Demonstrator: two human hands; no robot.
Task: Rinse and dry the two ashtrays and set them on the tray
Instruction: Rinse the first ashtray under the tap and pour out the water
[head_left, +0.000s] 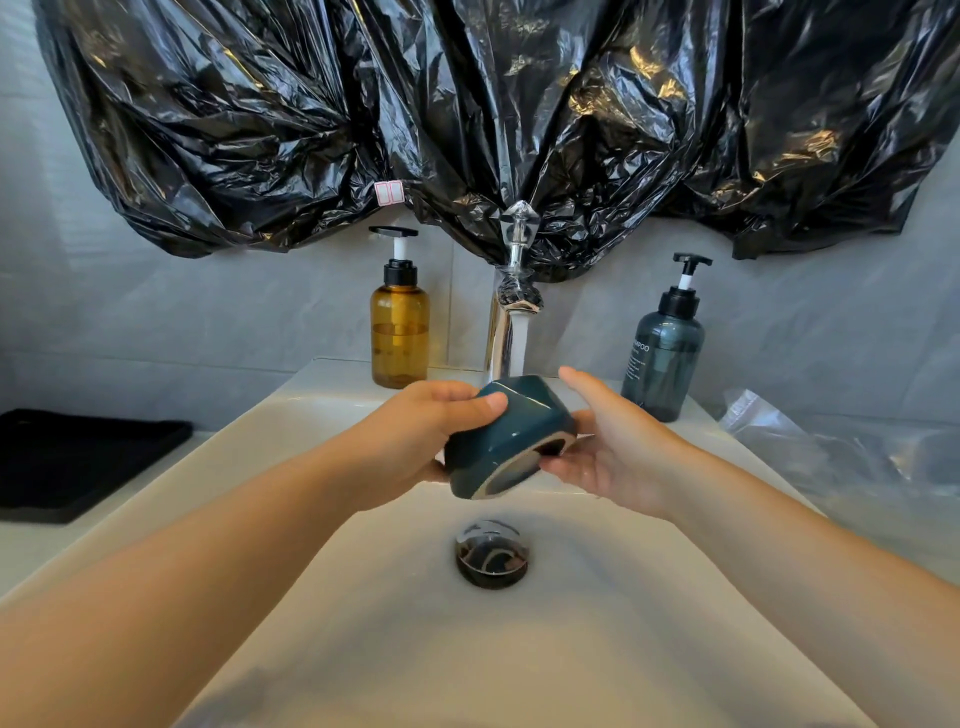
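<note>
Forearms (208, 561) reach over sink (363, 623); left hand (421, 431) fingers (488, 402) curl round tilted teal ashtray (511, 431), right hand (618, 452) fingers (576, 382) straight, touching its base.

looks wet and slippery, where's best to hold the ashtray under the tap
Likely across the side wall of the ashtray, from its left, thumb on top, fingers beneath, as the left hand does. It lies tipped over, so the wall gives broad opposing faces; the open right hand can steady its ringed end.
</note>
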